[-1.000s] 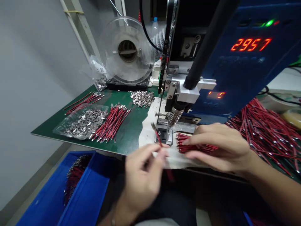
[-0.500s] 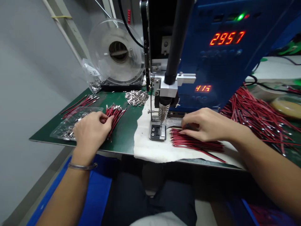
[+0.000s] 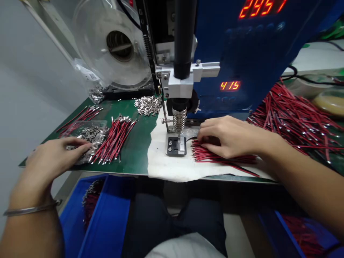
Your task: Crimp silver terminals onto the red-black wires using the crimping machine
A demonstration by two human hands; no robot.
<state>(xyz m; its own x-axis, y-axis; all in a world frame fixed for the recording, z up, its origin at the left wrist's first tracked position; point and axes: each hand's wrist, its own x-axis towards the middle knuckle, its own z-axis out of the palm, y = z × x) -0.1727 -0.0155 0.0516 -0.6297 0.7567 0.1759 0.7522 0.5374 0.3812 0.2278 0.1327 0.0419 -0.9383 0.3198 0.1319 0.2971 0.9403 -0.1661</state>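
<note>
Left hand (image 3: 51,157) — at bag (image 3: 100,124) now

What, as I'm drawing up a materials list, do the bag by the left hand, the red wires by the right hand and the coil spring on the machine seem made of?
The bag looks like clear plastic film: see-through, with a sheen. The red wires have a smooth covering, probably plastic, with silvery, metallic-looking ends. The coil spring glints silver: metal, perhaps steel.

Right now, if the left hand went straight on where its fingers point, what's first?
Probably the plastic bag by the left hand, then the red wires just beyond; the hand's height is unclear.
</note>
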